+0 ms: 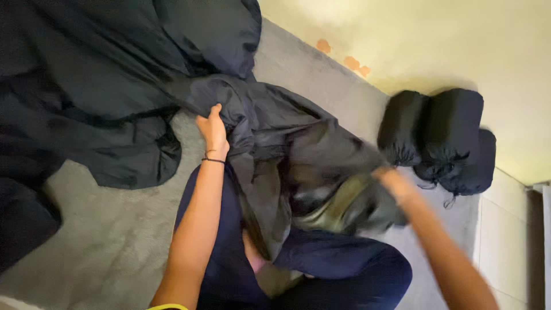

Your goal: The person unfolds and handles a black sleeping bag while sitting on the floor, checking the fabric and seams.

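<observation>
A large black sleeping bag (103, 74) lies spread and crumpled over the grey carpet (109, 235), with one end bunched over my lap. My left hand (213, 129) grips a fold of this fabric near the middle, a thin dark band on its wrist. My right hand (390, 181) is blurred with motion and is pushed into the bunched end of the bag (327, 172), where an olive-green sack (344, 204) shows. My legs in dark blue trousers (338, 264) are folded beneath the fabric.
Three stuffed black sacks (445, 135) with drawstrings lie against the cream wall (436, 40) at the right. A white skirting (505, 218) runs along the right edge. Orange marks (344, 57) spot the foot of the wall.
</observation>
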